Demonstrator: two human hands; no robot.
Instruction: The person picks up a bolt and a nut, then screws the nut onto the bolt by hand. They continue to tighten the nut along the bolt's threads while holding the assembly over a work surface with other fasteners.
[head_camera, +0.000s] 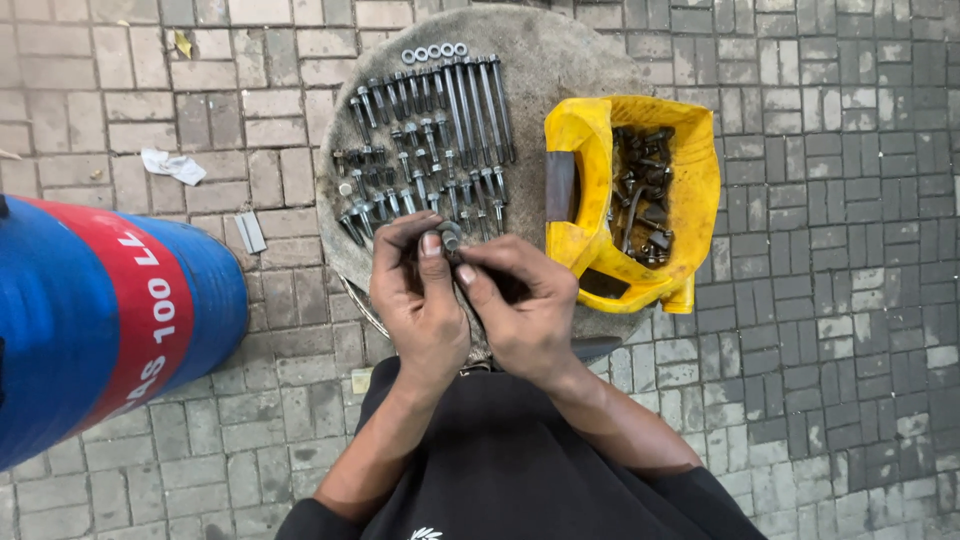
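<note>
My left hand (415, 290) and my right hand (520, 300) meet over the near edge of a round grey worktop (560, 55). Together they pinch one small dark bolt (450, 238), its head showing between my left thumb and my right fingertips. Just beyond my fingers lie rows of bolts (425, 140), short ones near and long ones at the back, sorted side by side. Several washers (433, 51) sit in a line at the far edge.
A cut yellow plastic container (690, 170) full of loose dark bolts and nuts (645, 190) stands on the worktop's right. A blue drum with a red band (110, 310) lies at left. Brick paving (830, 300) surrounds everything, with paper scraps (172, 165).
</note>
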